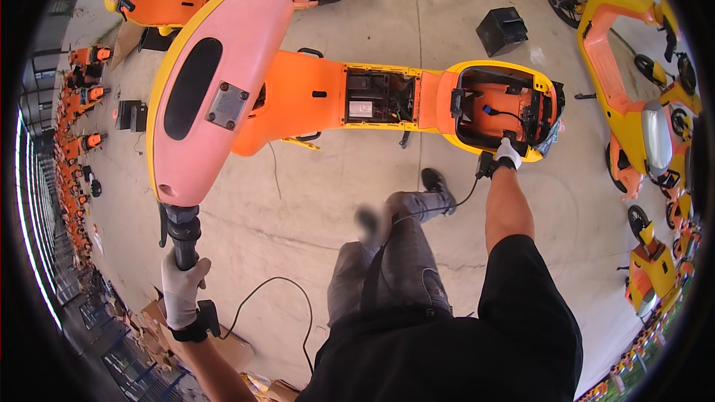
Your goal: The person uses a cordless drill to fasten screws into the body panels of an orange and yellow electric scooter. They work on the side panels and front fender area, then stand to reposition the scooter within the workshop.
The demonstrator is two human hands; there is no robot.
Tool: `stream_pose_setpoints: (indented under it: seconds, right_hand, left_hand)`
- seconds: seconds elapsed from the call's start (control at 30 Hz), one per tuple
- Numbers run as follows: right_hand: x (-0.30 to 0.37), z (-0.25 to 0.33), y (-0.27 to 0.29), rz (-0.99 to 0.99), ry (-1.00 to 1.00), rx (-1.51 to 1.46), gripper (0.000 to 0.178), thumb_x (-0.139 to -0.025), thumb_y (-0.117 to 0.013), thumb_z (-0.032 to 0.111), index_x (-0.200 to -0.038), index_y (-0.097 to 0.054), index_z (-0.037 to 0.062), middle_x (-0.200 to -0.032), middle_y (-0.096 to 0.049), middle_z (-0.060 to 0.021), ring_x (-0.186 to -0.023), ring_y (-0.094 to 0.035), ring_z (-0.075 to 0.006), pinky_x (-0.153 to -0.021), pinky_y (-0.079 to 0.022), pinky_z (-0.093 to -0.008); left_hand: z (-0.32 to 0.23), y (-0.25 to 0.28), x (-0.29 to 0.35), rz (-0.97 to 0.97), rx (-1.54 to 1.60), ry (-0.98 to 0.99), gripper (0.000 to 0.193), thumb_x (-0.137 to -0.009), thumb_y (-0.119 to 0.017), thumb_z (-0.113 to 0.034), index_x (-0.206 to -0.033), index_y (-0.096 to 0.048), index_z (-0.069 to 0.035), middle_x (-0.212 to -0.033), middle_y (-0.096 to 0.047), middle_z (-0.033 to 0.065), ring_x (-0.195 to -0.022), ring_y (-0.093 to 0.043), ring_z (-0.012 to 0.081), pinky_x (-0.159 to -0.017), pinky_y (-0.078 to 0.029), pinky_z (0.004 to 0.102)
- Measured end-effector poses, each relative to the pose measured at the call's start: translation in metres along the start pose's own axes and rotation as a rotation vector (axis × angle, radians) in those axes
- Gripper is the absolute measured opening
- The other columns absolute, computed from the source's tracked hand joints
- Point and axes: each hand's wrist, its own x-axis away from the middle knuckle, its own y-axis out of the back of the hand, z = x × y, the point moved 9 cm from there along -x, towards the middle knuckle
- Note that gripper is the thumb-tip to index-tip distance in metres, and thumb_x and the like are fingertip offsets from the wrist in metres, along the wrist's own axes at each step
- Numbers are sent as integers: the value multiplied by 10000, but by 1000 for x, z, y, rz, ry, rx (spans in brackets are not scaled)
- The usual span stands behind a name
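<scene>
An orange and yellow electric scooter [290,97] stands crosswise before me. Its pink-and-yellow front with the handlebar is at the left. My left hand [181,294], in a white glove, is wrapped round the black handlebar grip [185,242]. At the right, my gloved right hand [508,153] is closed on the near rim of the open rear compartment [550,115]; its fingertips are partly hidden. Inside that compartment lies a black cable with a blue connector [489,110]. Between the two ends, an open floor bay [380,93] shows wiring and a white label.
A black box [500,32] sits on the concrete floor beyond the scooter. More scooters stand at the back left [167,0] and along the right [618,67]. Cardboard [231,346] lies at the lower left. Black cables run from devices on both my wrists.
</scene>
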Motion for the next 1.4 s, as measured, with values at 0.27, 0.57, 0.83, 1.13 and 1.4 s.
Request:
stream_pose_setpoints:
  seconds: [0.27,0.57,0.83,1.13,1.4]
  right_hand:
    - [-19,-9,13,-53,38,-50,739,-807,-668,590,-1160,-674,-60,-1201,-675,-191,-1072,-642,-290,-933,-490,-378]
    - [8,1,-8,74,3,-2,709,-864,-596,610,-1196,-663,-13,-1207,-663,-191,-1095,-628,-303,-916,-497,-397]
    - [8,-13,-16,118,-11,-49,713,-866,-587,620,-1204,-658,-4,-1206,-661,-186,-1094,-627,-301,-915,-498,-399]
    - [21,5,-20,173,-10,-86,718,-868,-577,631,-1212,-654,6,-1204,-659,-180,-1093,-627,-299,-914,-499,-402]
    - [18,48,-55,293,73,-165,722,-870,-568,640,-1220,-650,14,-1202,-657,-174,-1093,-627,-297,-913,-500,-405]
  left_hand:
    - [53,-59,9,15,239,20,132,-761,-674,-61,-788,-550,-25,-610,-519,-8,-443,-477,78,-422,-379,245]
    - [53,-133,58,-76,505,152,174,-811,-710,-85,-828,-548,-23,-614,-506,-18,-459,-481,74,-439,-387,247]
    - [38,-171,76,-133,642,183,169,-832,-707,-86,-843,-552,-20,-605,-506,-13,-453,-471,75,-438,-376,241]
    - [20,-207,86,-97,662,194,207,-827,-706,-102,-741,-535,-24,-578,-505,-2,-429,-487,97,-415,-376,257]
    - [28,-203,93,-195,633,120,148,-801,-663,-86,-747,-556,2,-564,-528,15,-412,-515,118,-407,-405,279]
